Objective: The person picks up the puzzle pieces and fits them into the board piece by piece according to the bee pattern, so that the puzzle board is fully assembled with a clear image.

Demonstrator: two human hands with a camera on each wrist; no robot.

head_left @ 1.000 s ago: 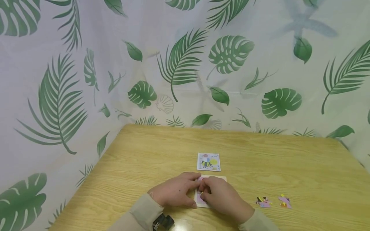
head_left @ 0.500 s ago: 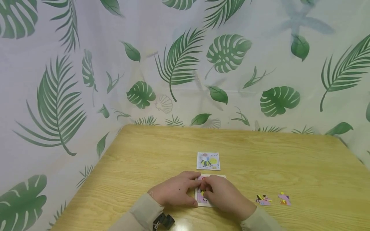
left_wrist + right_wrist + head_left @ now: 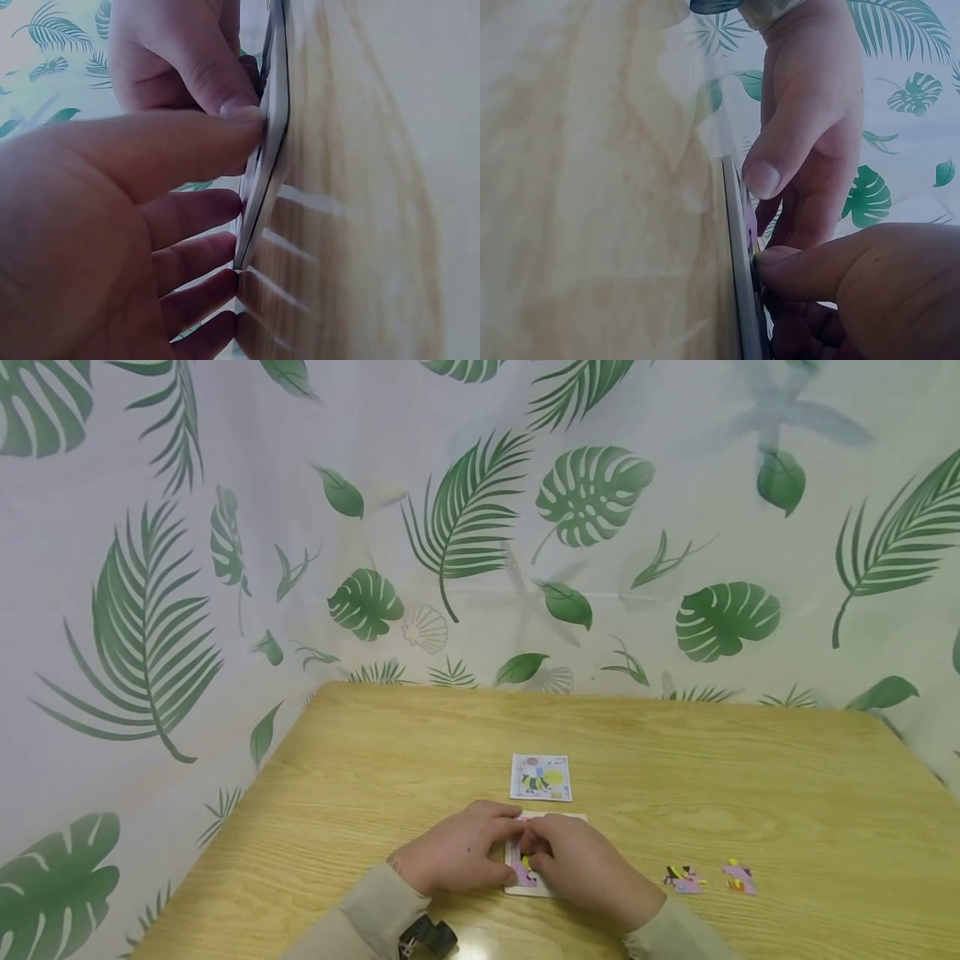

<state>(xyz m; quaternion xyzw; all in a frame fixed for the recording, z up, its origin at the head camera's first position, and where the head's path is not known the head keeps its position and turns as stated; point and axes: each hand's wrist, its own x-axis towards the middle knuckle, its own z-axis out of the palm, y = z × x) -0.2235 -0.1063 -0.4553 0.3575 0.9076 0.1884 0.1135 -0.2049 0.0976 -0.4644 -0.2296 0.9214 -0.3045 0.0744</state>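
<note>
A small jigsaw board (image 3: 531, 892) with a pale frame and a pink picture lies on the table in front of me. My left hand (image 3: 461, 850) rests along its left side, fingers extended, thumb (image 3: 225, 131) on the board in the left wrist view. My right hand (image 3: 581, 868) is bent over the board's middle, its thumb and curled fingers pinching a jigsaw piece (image 3: 526, 865) with yellow and black on it, down at the board's surface. Most of that piece and the board's right part are hidden under the right hand.
Two loose jigsaw pieces, a pink-and-black one (image 3: 683, 879) and a pink-and-yellow one (image 3: 739, 877), lie right of my right hand. A square bee picture card (image 3: 541, 778) sits just beyond the board. A leaf-print curtain (image 3: 480, 527) hangs behind the wooden table (image 3: 375, 752).
Both hands stay at the board. My right fingers shift slightly over the piece, and more yellow and black shows beside the thumb. The left thumb moves a little onto the board's lower left.
</note>
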